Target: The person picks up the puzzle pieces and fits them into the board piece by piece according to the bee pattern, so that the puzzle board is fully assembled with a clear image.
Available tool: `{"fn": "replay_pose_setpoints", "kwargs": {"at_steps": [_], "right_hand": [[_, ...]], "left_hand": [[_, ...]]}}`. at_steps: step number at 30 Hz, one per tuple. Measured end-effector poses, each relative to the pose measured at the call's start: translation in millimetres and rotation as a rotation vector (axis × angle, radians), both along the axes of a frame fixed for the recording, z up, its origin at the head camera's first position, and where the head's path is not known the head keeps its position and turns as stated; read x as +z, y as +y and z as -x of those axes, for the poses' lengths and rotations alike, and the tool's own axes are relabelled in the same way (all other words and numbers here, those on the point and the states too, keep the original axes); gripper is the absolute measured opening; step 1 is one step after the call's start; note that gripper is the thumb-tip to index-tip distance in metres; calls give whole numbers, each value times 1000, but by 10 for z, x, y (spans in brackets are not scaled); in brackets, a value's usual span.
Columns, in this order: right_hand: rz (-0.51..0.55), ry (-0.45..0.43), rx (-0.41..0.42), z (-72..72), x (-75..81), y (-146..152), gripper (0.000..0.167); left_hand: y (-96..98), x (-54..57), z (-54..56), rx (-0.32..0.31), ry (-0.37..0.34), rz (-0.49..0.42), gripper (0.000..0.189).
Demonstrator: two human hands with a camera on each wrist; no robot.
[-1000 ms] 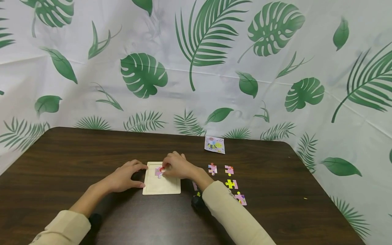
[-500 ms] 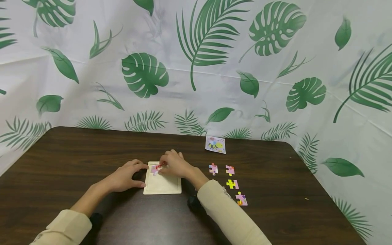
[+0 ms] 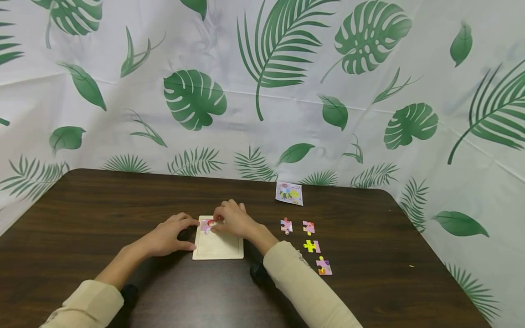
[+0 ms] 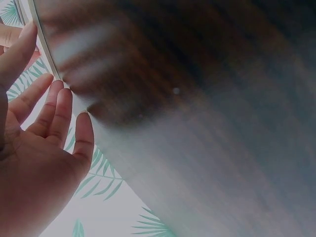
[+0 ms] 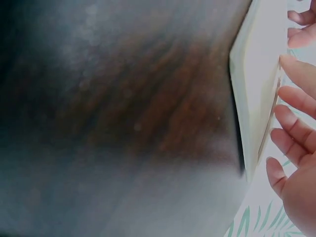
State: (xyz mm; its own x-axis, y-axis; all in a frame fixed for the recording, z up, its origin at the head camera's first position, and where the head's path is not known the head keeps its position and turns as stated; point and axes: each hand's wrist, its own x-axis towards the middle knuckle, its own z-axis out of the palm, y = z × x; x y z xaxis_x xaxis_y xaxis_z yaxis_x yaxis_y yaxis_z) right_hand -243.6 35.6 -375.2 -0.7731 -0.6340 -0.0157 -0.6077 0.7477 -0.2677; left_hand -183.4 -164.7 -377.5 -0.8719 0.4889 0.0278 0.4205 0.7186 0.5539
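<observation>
A square, pale, shallow-rimmed puzzle tray (image 3: 217, 249) lies on the dark wooden table. In its upper left corner sits a pink jigsaw piece (image 3: 206, 226) with a red detail. My right hand (image 3: 234, 220) pinches this piece at its right side, between thumb and index finger. At the tray's left edge, my left hand (image 3: 166, 236) rests with thumb and fingers spread apart, fingertips touching the rim. The left wrist view shows the left hand (image 4: 49, 138) by the tray's side. In the right wrist view, the right hand (image 5: 298, 133) hides the piece.
Right of the tray lie loose jigsaw pieces: a pink one (image 3: 286, 226), a pink-orange one (image 3: 308, 227), a yellow one (image 3: 311, 246) and a multicoloured one (image 3: 323, 266). A bee picture card (image 3: 289, 193) lies near the table's back edge, before a leaf-patterned cloth (image 3: 197, 100).
My right hand has slid the pink jigsaw piece left and slightly back into the tray's corner. Pieces seen beside my right forearm earlier are now hidden. The left hand keeps its place.
</observation>
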Motion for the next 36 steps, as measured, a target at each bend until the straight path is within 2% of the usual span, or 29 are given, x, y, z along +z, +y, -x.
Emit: {"fn": "replay_pose_setpoints", "kwargs": {"at_steps": [10,18,28,36], "right_hand": [[-8,13,-10,10,-6,-2,21],[11,-18,-2,10,36,27,26],[49,-103,22,-4,151,185,30],[117,-160,32,78,153,425,30]], "left_hand": [[0,0,13,-1,4,3,55],[1,4,13,-4,7,5,54],[5,7,4,-1,-10,10,56],[15,10,-15,6,-10,14,56]]}}
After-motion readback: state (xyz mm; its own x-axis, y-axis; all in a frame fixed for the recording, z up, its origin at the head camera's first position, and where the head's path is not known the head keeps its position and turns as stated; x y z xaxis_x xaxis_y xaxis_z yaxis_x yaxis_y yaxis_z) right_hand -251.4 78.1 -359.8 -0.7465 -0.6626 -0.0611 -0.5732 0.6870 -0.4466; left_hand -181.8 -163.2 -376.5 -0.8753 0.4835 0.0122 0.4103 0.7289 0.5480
